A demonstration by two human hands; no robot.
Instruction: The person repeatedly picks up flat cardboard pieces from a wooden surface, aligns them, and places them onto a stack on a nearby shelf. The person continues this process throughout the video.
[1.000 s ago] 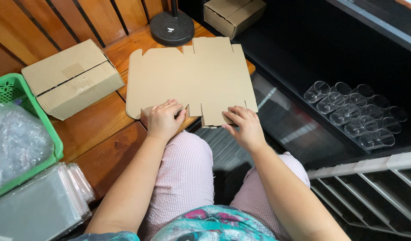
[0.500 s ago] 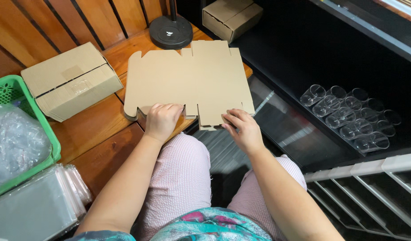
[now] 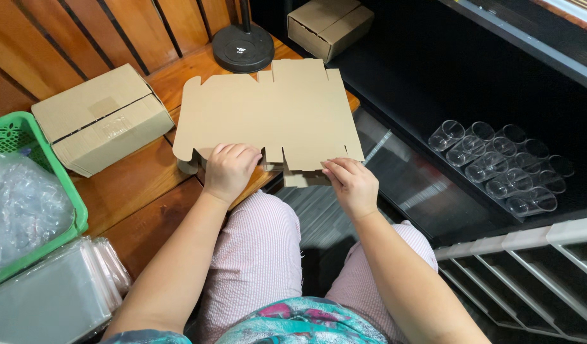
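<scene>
A wooden tabletop (image 3: 147, 191) carries a flat cardboard sheet (image 3: 268, 111) lying at its near edge. The left hand (image 3: 228, 169) presses curled fingers on the sheet's near flap; the right hand (image 3: 352, 183) pinches the neighbouring flap.

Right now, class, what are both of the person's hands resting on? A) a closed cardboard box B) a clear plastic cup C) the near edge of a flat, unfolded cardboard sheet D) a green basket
C: the left hand and right hand both press on the near edge of the flat cardboard sheet lying on the wooden bench.
</scene>
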